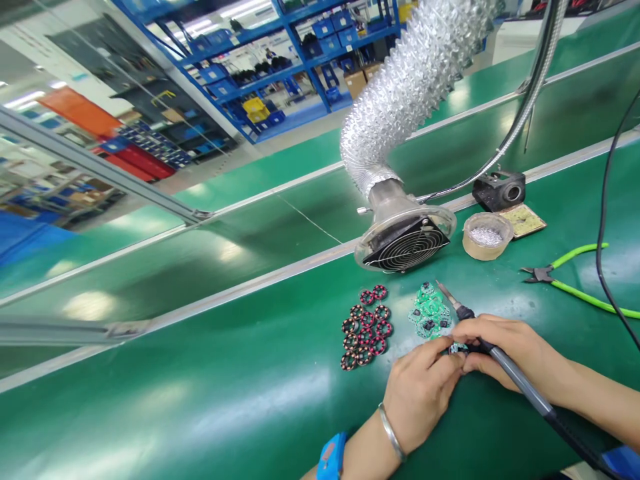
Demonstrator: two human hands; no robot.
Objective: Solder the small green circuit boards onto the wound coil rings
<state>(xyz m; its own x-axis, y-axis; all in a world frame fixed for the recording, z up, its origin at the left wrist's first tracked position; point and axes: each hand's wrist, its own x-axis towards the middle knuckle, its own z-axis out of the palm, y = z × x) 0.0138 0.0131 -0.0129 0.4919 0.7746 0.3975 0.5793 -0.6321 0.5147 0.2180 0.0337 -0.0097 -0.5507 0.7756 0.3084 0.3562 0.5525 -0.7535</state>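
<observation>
My left hand (423, 387) is closed, its fingertips pinching a small green circuit board (457, 348) that is partly hidden by the fingers. A soldering iron (517, 377) lies through my right hand (520, 350), its bare tip pointing up and left. The right fingertips also meet at the same small board, beside the left ones. Just beyond the hands is a loose pile of green circuit boards (431, 308) with black parts on them. Left of that pile, several ring-shaped coils (366, 337) in black, red and copper lie in rough rows on the green bench.
A fume extractor fan (410, 245) on a silver flexible duct (400, 87) hangs above the pieces. Farther right are a round tub of small metallic bits (486, 237), a yellow sponge tray (524, 220), an iron holder (500, 190) and green-handled cutters (565, 267). A black cable (603, 227) crosses the right side.
</observation>
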